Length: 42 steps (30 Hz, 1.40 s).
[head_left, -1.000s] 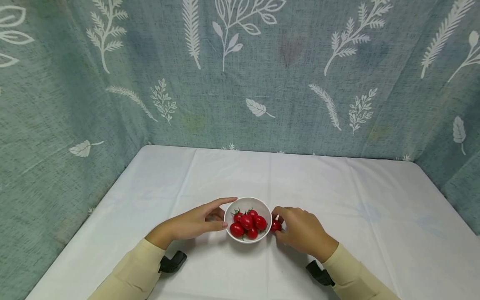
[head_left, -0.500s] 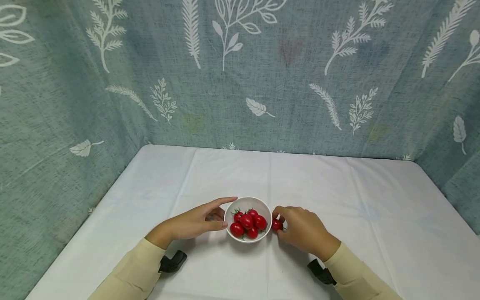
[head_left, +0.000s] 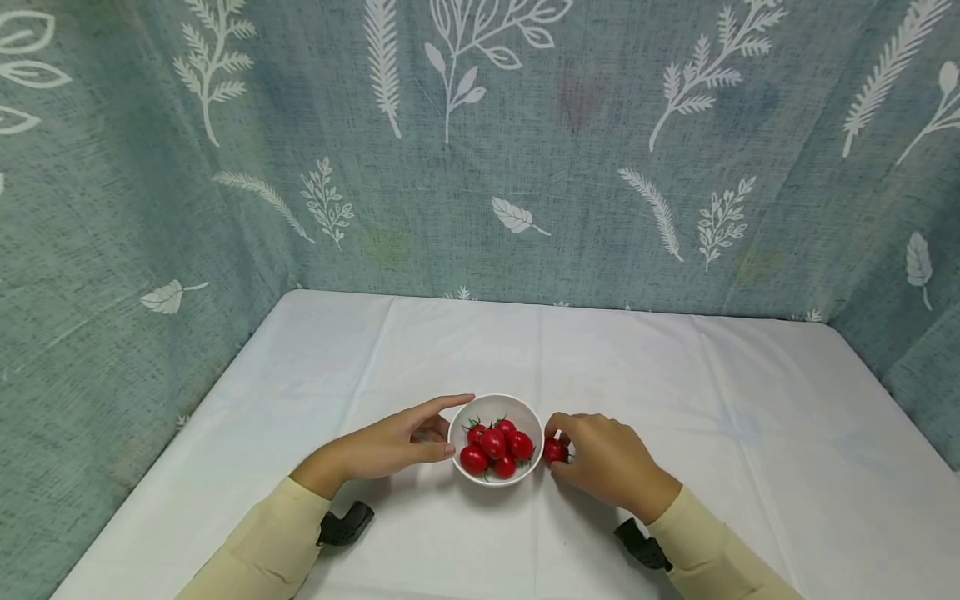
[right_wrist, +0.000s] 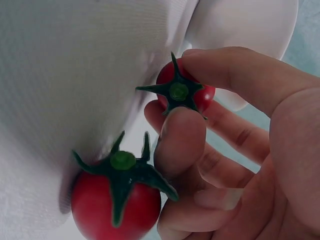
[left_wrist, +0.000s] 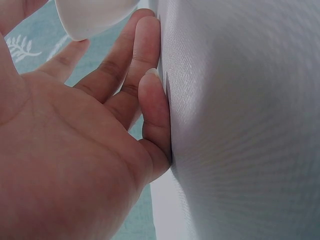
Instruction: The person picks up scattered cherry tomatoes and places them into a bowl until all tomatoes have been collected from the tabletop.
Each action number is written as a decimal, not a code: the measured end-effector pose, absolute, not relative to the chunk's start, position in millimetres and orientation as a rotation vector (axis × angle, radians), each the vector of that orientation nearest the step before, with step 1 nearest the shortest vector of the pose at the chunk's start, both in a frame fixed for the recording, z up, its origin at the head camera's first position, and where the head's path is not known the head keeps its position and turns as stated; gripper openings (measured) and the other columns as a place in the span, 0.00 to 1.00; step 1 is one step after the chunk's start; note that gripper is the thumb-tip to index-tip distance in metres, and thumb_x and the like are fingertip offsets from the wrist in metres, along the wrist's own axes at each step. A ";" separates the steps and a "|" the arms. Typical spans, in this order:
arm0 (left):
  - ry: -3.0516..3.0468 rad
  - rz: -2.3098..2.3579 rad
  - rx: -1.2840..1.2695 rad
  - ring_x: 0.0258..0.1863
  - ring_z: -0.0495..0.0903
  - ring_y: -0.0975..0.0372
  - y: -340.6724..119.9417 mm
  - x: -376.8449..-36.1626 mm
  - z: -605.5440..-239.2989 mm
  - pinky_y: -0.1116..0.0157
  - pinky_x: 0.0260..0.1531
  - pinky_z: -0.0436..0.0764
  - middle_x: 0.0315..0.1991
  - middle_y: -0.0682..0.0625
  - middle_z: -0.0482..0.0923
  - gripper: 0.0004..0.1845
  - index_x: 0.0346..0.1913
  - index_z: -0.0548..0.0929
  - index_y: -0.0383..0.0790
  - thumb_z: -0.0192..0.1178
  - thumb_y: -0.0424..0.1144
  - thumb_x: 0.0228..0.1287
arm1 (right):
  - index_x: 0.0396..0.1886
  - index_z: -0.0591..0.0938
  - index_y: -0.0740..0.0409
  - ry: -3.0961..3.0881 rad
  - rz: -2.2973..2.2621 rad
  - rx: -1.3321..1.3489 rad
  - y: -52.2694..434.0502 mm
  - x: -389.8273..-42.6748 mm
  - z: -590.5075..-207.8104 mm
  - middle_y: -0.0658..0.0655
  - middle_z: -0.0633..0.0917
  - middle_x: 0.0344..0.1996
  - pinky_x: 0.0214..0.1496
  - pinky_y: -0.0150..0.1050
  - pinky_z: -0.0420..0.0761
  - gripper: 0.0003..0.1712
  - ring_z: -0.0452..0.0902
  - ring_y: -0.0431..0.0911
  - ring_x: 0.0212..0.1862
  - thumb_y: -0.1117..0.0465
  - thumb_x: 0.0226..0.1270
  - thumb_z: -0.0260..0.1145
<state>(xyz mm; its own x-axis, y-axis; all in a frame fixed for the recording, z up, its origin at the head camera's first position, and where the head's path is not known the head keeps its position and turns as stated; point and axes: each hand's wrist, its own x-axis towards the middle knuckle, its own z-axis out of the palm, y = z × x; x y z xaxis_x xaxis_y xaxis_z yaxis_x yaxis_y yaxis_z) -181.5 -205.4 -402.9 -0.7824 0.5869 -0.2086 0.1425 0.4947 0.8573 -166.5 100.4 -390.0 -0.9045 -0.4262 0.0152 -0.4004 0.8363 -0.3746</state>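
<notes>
A white bowl (head_left: 497, 482) holds several red cherry tomatoes (head_left: 492, 443) with green stems. My left hand (head_left: 386, 442) spreads along the bowl's left side, thumb tip and index fingertip at its rim. In the left wrist view its other fingers extend under the bowl's side, beside the tablecloth. To the right of the bowl, my right hand (head_left: 607, 458) pinches one cherry tomato (right_wrist: 165, 77) between thumb and finger, close to the bowl's wall. A second cherry tomato (right_wrist: 117, 205) lies against the cloth beside the curled fingers; the right hand hides it in the head view.
White cloth (head_left: 420, 342) covers the table. Behind it and along the sides hangs a green-blue curtain (head_left: 450, 192) with white leaf patterns. Each wrist carries a black camera mount, one on the left wrist (head_left: 347, 523) and one on the right wrist (head_left: 642, 546).
The right hand and the tomato at its fingertips have shifted very slightly to the right. The left hand and the bowl stay where they were.
</notes>
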 end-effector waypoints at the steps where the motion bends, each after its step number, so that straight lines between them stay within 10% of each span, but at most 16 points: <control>1: 2.261 1.232 0.601 0.55 0.79 0.58 -205.4 -181.5 -402.8 0.54 0.55 0.74 0.54 0.49 0.80 0.36 0.77 0.58 0.62 0.61 0.46 0.71 | 0.40 0.84 0.46 2.947 -0.578 -0.657 100.7 -166.5 -389.2 0.42 0.84 0.30 0.30 0.36 0.74 0.16 0.73 0.37 0.30 0.58 0.52 0.80; 42: 2.263 1.239 0.572 0.55 0.80 0.57 -205.9 -178.4 -401.1 0.52 0.54 0.76 0.55 0.48 0.80 0.35 0.77 0.59 0.63 0.61 0.48 0.71 | 0.48 0.84 0.46 3.077 -0.936 -0.956 86.1 -158.5 -363.1 0.42 0.87 0.38 0.30 0.28 0.74 0.18 0.74 0.34 0.31 0.59 0.57 0.76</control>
